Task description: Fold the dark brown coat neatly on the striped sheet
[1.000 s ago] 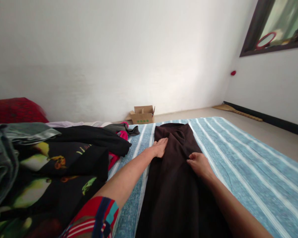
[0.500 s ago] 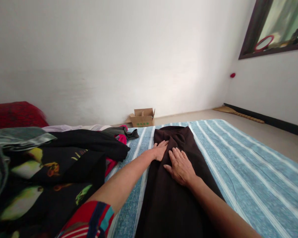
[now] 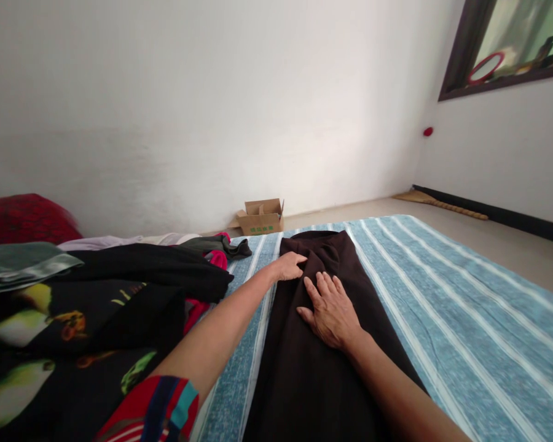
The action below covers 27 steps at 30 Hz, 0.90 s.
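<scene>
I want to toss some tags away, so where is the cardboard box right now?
In the head view, the cardboard box sits just beyond the bed's far edge, against the wall, left of centre.

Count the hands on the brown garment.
2: the left hand near the upper left edge of the brown garment, the right hand spread flat, nearer the camera.

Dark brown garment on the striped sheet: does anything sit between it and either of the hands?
Nothing visible does: the left hand and right hand both rest on the dark brown garment; the clothes pile lies off to its left.
</scene>
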Each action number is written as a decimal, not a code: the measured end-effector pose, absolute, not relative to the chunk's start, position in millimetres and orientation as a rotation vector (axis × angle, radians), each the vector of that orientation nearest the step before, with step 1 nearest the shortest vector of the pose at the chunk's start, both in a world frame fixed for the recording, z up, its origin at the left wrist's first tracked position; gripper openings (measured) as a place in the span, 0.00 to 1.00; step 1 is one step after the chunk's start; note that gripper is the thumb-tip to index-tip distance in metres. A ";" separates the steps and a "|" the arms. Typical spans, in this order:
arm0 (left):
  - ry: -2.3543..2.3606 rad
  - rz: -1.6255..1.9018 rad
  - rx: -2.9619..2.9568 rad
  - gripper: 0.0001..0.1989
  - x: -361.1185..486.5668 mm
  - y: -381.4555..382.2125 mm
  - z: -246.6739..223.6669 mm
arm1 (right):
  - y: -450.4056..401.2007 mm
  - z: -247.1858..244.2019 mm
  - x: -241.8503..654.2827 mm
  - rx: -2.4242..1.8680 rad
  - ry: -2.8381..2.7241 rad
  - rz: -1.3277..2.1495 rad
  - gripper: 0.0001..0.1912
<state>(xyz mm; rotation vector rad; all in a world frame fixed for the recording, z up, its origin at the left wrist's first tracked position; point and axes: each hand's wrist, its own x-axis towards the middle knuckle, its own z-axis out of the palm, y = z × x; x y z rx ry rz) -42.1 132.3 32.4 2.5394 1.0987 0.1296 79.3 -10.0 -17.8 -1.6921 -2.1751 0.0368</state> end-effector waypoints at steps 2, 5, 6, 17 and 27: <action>1.220 0.223 2.516 0.15 -35.5 136.6 31.5 | -10.2 -16.2 79.2 -1.698 -2.175 0.065 0.34; 1.409 0.381 2.464 0.13 -21.3 143.6 26.5 | -10.6 -13.8 79.4 -1.699 -2.180 0.091 0.33; 1.468 0.431 2.442 0.14 -16.2 145.8 24.2 | -10.7 -13.2 79.5 -1.700 -2.182 0.095 0.33; 1.684 0.718 2.321 0.22 10.8 140.3 -0.8 | -10.3 -10.8 79.7 -1.703 -2.192 0.116 0.31; 1.388 0.754 2.403 0.18 -0.9 103.5 -1.0 | -10.2 -10.2 81.0 -1.669 -2.183 0.155 0.31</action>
